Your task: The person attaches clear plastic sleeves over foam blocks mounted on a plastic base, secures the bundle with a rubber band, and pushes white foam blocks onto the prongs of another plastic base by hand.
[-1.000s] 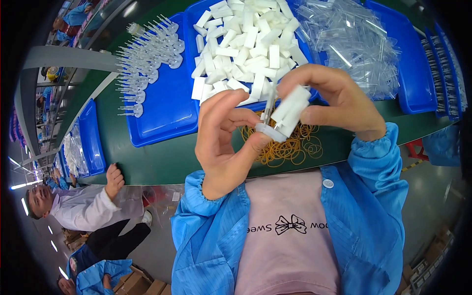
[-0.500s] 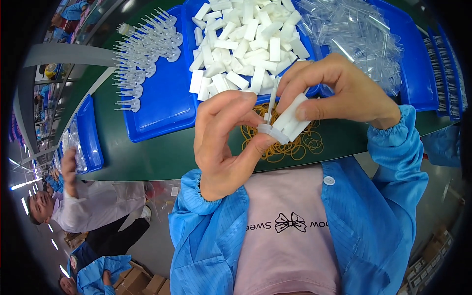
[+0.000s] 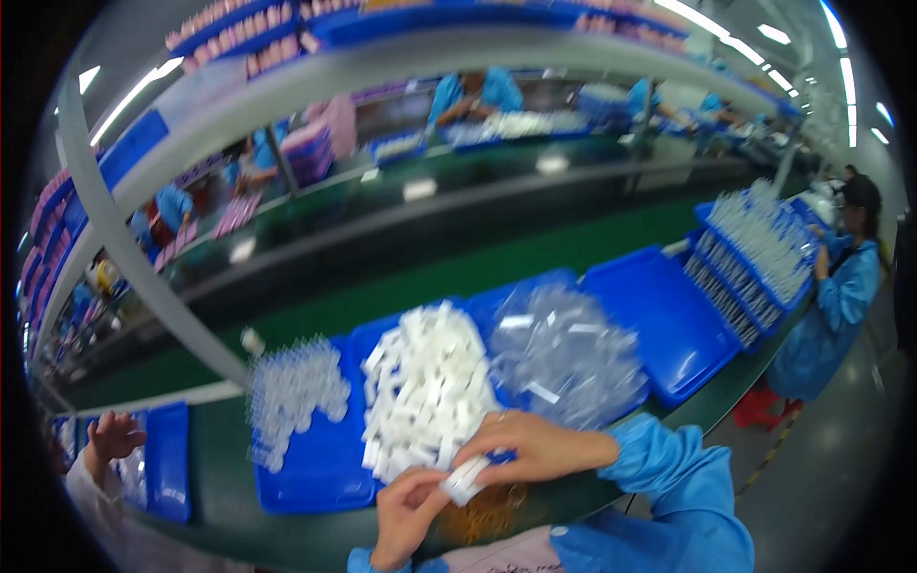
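Observation:
My left hand and my right hand meet just in front of the pile of white blocks. Between them is a small white block, pinched by my right thumb and fingers. My left fingertips grip the lower end, where a translucent round-based plastic piece sits against the block; blur and fingers hide most of it. Under the hands lie tan rubber bands. Directly beyond, many white blocks are heaped in a blue tray. Left of them, clear pronged pieces stand in another blue tray.
Clear plastic sleeves fill a tray right of the blocks. Further right are a bare blue tray and stacked trays of pronged pieces, with a co-worker beside them. Another person's hand is at far left.
The view has tilted up and swung, so the bench, shelves and far workers show. My hands remain together on the block and plastic piece, which now sit closer against each other.

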### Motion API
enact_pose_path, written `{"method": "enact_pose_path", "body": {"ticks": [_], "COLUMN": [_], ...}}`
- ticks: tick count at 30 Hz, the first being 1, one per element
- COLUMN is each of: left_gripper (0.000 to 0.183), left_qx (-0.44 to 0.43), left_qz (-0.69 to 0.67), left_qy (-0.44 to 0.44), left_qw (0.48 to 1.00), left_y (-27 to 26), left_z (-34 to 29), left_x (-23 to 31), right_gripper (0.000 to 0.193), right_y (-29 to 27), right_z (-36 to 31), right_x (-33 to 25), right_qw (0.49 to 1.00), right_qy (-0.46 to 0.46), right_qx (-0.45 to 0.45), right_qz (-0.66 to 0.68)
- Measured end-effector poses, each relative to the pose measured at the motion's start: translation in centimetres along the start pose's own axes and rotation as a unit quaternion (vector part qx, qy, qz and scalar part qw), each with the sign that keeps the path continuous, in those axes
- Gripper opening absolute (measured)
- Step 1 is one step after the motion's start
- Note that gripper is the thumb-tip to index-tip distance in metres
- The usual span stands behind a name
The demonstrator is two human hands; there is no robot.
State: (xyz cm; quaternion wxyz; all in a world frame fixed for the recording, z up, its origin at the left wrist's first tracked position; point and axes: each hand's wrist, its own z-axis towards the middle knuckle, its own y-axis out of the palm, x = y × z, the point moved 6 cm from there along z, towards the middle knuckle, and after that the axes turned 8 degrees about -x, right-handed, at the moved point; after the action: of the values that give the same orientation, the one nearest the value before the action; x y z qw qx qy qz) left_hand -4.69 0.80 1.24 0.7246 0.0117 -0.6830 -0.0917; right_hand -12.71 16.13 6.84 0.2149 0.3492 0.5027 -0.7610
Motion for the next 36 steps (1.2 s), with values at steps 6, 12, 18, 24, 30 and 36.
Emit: {"method": "enact_pose_path", "body": {"ticks": [6, 12, 18, 24, 30, 36], "left_gripper": [0.019, 0.02, 0.018, 0.018, 0.02, 0.018], "left_qx": [-0.033, -0.046, -0.051, -0.004, 0.007, 0.014], "left_qz": [-0.08, -0.104, -0.067, -0.054, -0.039, -0.076], "left_qy": [0.0, 0.003, 0.017, 0.054, 0.028, 0.001], "left_qw": [0.996, 0.993, 0.996, 0.997, 0.999, 0.997], "left_y": [1.0, 1.1, 1.0, 0.8, -0.1, -1.1], "left_z": [-0.1, 0.3, -0.2, -0.7, -1.3, -1.4], "left_x": [-0.2, -0.6, -0.2, -0.1, -0.9, -1.4], "right_gripper": [0.022, 0.023, 0.02, 0.027, 0.019, 0.019], "right_y": [0.3, 0.3, 1.0, 1.6, 2.3, 2.8], "right_z": [0.2, -0.6, -0.8, -0.4, 0.1, 1.0], "right_x": [-1.8, -2.6, -3.1, -3.0, -3.0, -2.2], "right_qw": [0.995, 0.991, 0.994, 0.995, 0.994, 0.997], "right_qy": [-0.011, -0.031, -0.04, -0.04, -0.02, -0.028], "right_qx": [-0.053, -0.031, -0.003, -0.037, -0.042, -0.038], "right_qz": [-0.082, -0.123, -0.106, -0.088, -0.097, -0.059]}}
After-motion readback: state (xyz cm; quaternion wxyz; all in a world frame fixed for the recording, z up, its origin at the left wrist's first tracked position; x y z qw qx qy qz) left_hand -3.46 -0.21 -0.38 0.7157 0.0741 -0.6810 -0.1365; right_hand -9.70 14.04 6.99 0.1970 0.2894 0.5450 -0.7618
